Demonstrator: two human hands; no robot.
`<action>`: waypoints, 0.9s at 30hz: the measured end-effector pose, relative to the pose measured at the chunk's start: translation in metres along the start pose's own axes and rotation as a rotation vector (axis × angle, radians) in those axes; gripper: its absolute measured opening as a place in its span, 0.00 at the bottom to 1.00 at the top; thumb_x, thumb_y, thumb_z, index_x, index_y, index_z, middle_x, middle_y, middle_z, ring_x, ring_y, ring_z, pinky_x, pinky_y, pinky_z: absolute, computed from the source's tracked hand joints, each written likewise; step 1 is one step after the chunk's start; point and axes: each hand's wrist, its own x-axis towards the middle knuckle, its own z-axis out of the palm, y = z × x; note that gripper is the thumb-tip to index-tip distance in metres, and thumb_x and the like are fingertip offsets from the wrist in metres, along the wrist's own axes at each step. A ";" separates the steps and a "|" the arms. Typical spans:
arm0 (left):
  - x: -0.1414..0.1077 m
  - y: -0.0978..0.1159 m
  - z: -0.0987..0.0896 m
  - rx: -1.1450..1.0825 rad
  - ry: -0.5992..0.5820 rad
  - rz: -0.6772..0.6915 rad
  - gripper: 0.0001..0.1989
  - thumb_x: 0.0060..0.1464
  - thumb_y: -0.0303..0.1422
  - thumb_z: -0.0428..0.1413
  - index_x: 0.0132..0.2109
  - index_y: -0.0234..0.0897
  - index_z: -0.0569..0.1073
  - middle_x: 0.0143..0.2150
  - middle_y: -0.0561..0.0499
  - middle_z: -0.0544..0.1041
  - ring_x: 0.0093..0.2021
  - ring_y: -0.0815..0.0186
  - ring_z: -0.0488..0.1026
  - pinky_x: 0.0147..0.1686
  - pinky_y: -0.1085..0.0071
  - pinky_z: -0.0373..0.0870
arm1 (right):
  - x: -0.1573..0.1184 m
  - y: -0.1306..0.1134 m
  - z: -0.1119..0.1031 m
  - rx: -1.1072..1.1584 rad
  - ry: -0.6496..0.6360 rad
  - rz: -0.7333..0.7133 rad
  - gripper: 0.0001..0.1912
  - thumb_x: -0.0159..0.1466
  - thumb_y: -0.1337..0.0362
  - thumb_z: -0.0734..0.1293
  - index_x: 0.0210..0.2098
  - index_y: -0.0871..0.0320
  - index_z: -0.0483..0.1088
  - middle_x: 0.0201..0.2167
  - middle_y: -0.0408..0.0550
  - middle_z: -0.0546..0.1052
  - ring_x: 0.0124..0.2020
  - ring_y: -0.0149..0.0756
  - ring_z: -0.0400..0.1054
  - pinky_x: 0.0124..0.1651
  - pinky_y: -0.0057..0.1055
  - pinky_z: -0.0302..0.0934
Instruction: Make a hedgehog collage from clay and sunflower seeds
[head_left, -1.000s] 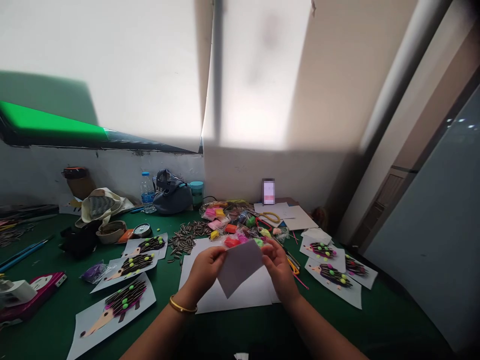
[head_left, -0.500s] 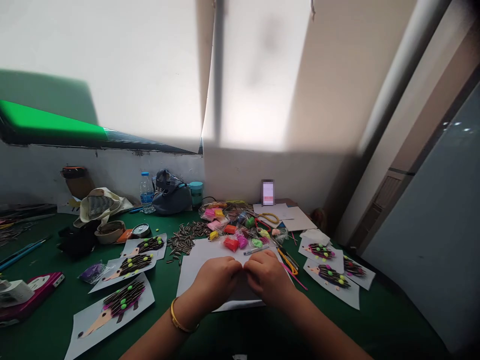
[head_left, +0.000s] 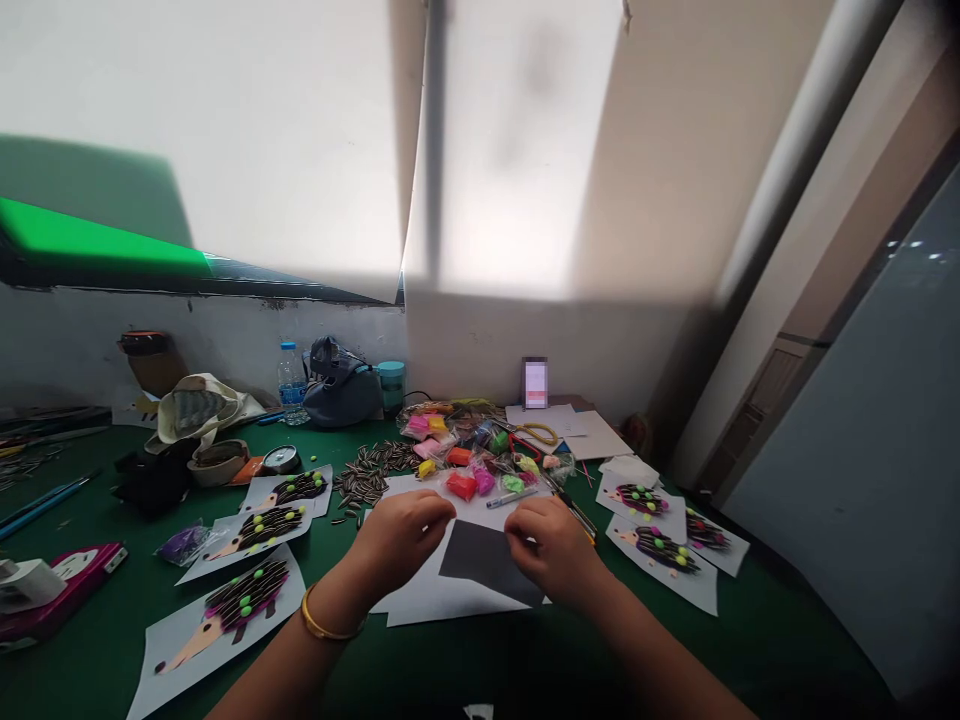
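A dark grey sheet point(head_left: 484, 562) lies tilted over white paper point(head_left: 420, 595) at the front middle of the table. My left hand point(head_left: 405, 535), with a gold bangle on the wrist, is at the sheet's upper left corner, thumb and fingers pinched together; what they hold is too small to make out. My right hand point(head_left: 551, 545) pinches the sheet's right edge. Just beyond the hands are a grey marker point(head_left: 511, 498), red clay point(head_left: 461, 486) and a heap of striped seeds point(head_left: 375, 470).
Hedgehog pictures point(head_left: 244, 600) lie at left, others point(head_left: 660, 550) at right. Scissors point(head_left: 536, 434), bagged clay, a phone point(head_left: 535, 383), a bottle point(head_left: 291, 384) and a blue-grey bag point(head_left: 341, 390) stand or lie at the back. A pink power strip point(head_left: 71, 590) is far left.
My hands have moved apart, the left one leftward and the right one slightly rightward. The dark grey sheet now shows between them.
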 end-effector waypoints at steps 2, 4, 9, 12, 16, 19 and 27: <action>0.000 0.000 -0.002 -0.022 0.061 -0.026 0.11 0.62 0.32 0.48 0.39 0.41 0.76 0.38 0.49 0.79 0.38 0.64 0.74 0.39 0.71 0.66 | 0.000 0.000 0.000 0.004 0.005 0.007 0.08 0.60 0.72 0.62 0.29 0.55 0.71 0.28 0.43 0.75 0.32 0.34 0.67 0.39 0.33 0.54; 0.000 0.004 0.001 -0.065 0.084 -0.015 0.09 0.60 0.36 0.52 0.43 0.42 0.76 0.43 0.48 0.79 0.44 0.61 0.74 0.43 0.68 0.68 | 0.001 -0.004 0.001 0.008 0.005 -0.009 0.08 0.60 0.71 0.63 0.30 0.55 0.71 0.28 0.43 0.75 0.32 0.34 0.68 0.40 0.33 0.54; 0.002 0.022 0.024 -0.054 -0.014 0.078 0.07 0.58 0.33 0.54 0.39 0.42 0.78 0.36 0.48 0.79 0.38 0.62 0.73 0.39 0.69 0.67 | 0.003 -0.019 0.005 0.027 0.014 -0.033 0.07 0.59 0.71 0.64 0.31 0.54 0.73 0.30 0.45 0.76 0.35 0.36 0.68 0.42 0.34 0.55; 0.004 0.023 0.026 0.014 -0.010 0.049 0.12 0.60 0.31 0.51 0.33 0.41 0.78 0.31 0.49 0.78 0.34 0.63 0.72 0.34 0.70 0.64 | 0.002 -0.016 0.002 0.024 0.004 -0.015 0.07 0.60 0.71 0.63 0.30 0.54 0.72 0.29 0.44 0.75 0.34 0.35 0.68 0.41 0.34 0.54; 0.006 0.010 0.008 -0.001 0.009 0.018 0.10 0.59 0.31 0.51 0.35 0.41 0.77 0.33 0.49 0.78 0.35 0.64 0.72 0.36 0.70 0.63 | -0.002 0.005 -0.009 0.048 -0.005 0.066 0.07 0.60 0.70 0.62 0.28 0.55 0.70 0.28 0.42 0.74 0.32 0.34 0.67 0.39 0.33 0.56; 0.006 0.001 -0.004 -0.009 0.009 -0.030 0.10 0.58 0.32 0.50 0.35 0.41 0.77 0.34 0.49 0.78 0.36 0.64 0.72 0.35 0.71 0.63 | -0.005 0.017 -0.015 0.049 0.022 0.155 0.08 0.62 0.68 0.62 0.28 0.54 0.70 0.27 0.43 0.74 0.30 0.34 0.66 0.39 0.33 0.57; 0.010 0.021 0.010 0.019 -0.085 0.064 0.08 0.56 0.29 0.52 0.32 0.40 0.76 0.31 0.51 0.76 0.33 0.65 0.70 0.32 0.71 0.60 | -0.003 -0.006 0.001 0.017 -0.060 -0.041 0.10 0.65 0.62 0.63 0.44 0.52 0.74 0.39 0.49 0.78 0.41 0.41 0.70 0.44 0.35 0.58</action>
